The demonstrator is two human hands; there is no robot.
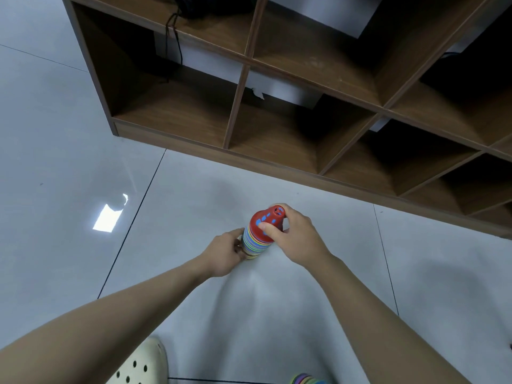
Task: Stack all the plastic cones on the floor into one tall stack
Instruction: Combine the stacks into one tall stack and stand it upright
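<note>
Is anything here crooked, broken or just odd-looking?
The cone stack leans toward the shelf rather than standing straight; the left hand holds its lower rims and the right hand grips the red top cone. More coloured cones lie apart at the bottom edge, not yet stacked.

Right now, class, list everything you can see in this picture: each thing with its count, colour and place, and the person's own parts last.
cone stack: one, many-coloured rims, on the floor, centre
red cone: one, red with blue showing through its slots, top of the stack
second cone pile: one, many-coloured, bottom edge, mostly cut off
shelf unit: one, brown wood, open compartments, top and right
black cord: one, hanging in the upper left compartment
floor: pale grey tiles
shoe: one, cream, perforated, bottom left
left hand: holds the stack's lower part
right hand: grips the red cone
</note>
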